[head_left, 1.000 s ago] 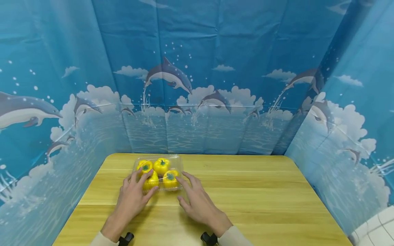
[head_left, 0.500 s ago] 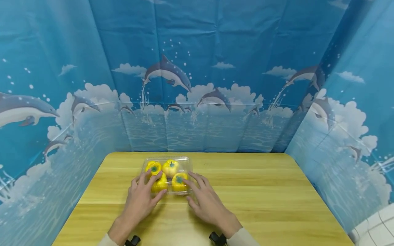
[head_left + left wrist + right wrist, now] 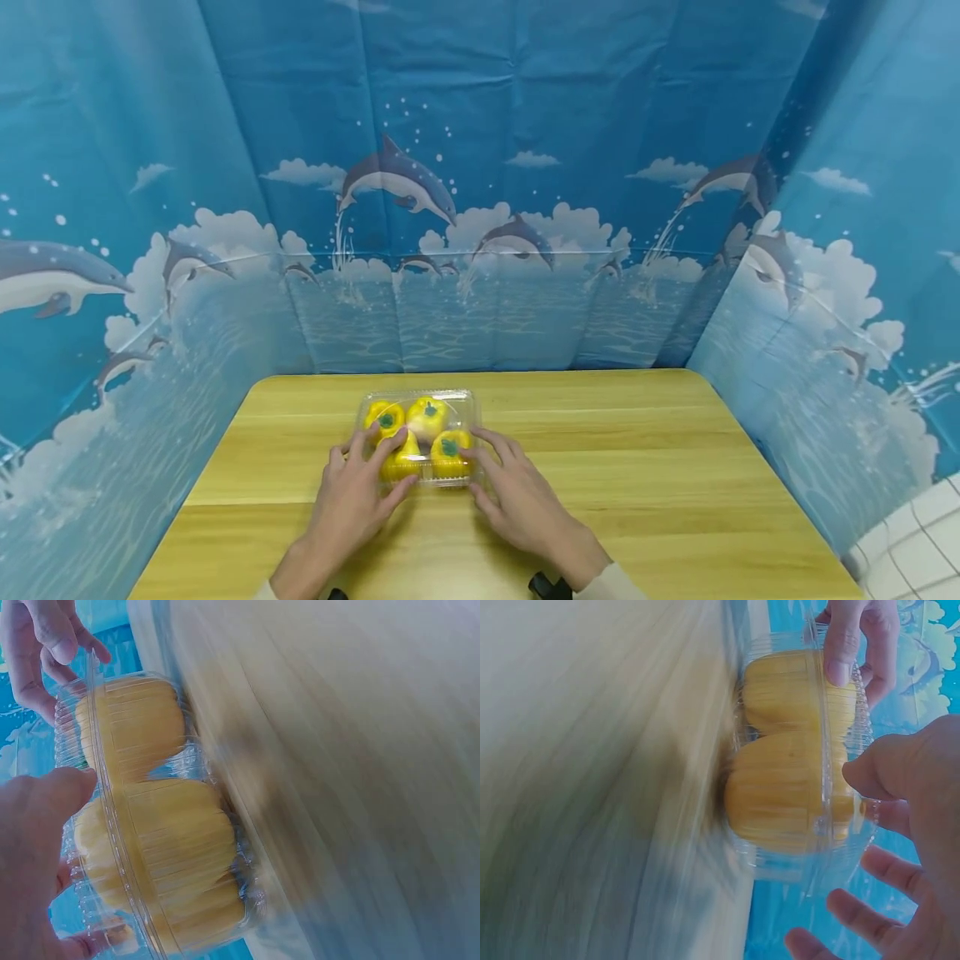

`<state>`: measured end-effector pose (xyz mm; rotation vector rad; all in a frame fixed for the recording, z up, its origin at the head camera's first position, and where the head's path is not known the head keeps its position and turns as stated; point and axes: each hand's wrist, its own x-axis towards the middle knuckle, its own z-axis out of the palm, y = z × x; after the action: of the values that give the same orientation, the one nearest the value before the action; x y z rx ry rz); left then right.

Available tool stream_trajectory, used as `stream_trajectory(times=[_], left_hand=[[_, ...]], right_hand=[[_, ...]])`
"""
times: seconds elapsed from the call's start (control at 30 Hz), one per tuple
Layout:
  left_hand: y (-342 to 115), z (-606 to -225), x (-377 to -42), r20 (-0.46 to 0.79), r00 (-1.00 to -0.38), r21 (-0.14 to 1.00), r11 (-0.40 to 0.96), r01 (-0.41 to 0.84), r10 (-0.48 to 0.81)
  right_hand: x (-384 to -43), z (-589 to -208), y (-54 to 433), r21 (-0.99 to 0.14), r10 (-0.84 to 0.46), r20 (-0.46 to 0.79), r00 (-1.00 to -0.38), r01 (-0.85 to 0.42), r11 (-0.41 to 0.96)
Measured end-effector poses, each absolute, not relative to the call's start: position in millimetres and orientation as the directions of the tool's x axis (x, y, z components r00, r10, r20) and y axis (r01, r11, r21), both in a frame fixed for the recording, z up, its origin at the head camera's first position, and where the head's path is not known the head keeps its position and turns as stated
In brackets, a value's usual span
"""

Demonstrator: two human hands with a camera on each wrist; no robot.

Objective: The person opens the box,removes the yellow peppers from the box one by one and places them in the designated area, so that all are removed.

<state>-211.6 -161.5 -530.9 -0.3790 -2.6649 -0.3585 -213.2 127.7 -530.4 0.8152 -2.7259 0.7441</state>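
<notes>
Below and left of centre in the head view, a clear plastic clamshell [image 3: 462, 408] of four yellow bell peppers [image 3: 428, 417] lies crosswise, its long axis seemingly left to right. The left hand [image 3: 351, 493], nearer, overlaps its corner; the right hand [image 3: 521, 504] meets its right edge, both loosely spread.

Yellow peppers [image 3: 771, 796] (two visible) inside a clear box [image 3: 791, 865]
</notes>
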Motion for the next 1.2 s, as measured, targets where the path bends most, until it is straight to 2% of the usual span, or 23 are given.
stream_trajectory(times=[0.4,0.57,1.2], left_hand=[[-150,-532,-202,0.398,-0.886,0.224,0.912,0.343,0.236],[-146,-533,-199,0.395,-0.885,0.241,0.901,0.361,0.248],[-124,-536,-183,0.342,-0.894,0.295,0.870,0.395,0.290]], right_hand=[[-200,-528,149,-0.412,-0.427,0.310,-0.850,-0.524,0.745],[-197,-528,156,-0.394,-0.430,0.329,-0.841,-0.536,0.747],[-185,-530,188,-0.436,-0.417,0.333,-0.846,-0.530,0.727]])
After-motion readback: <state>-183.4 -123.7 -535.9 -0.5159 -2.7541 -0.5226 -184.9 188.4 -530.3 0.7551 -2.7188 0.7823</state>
